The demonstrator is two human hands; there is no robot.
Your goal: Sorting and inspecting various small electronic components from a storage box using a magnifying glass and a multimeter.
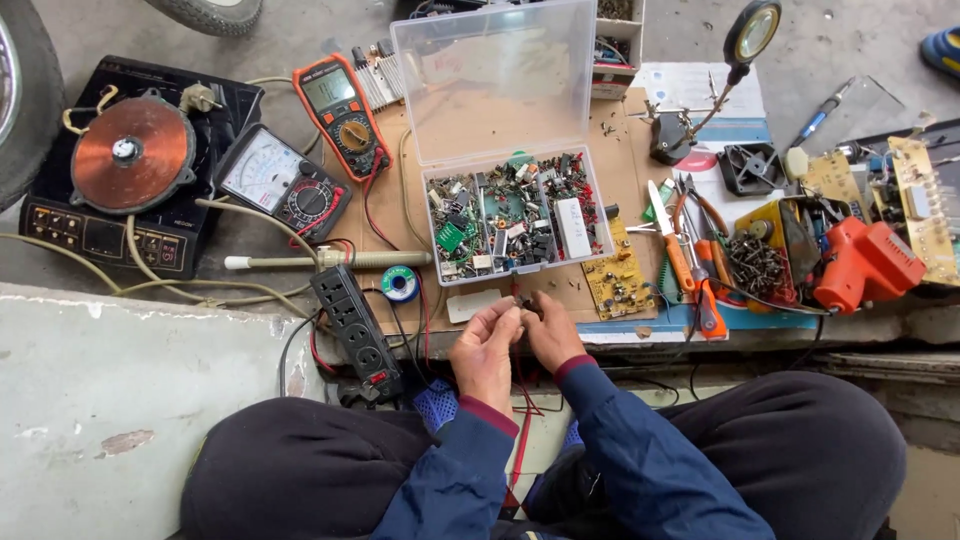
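A small dark component [527, 308], too tiny to identify, sits pinched between the fingertips of both hands, just near of a clear plastic parts box [517, 214]. The left hand [486, 348] and right hand [549, 335] press close together, fingers curled, apparently to steady the part close to the eyes. The box's lid stands open, so its sorted electronic bits are within easy reach. Right of it lie a yellow circuit board [617, 280] and orange-handled pliers [700, 280]. To the left are a black power strip [357, 330], two multimeters [310, 150] and a copper coil [130, 152] on an induction cooker.
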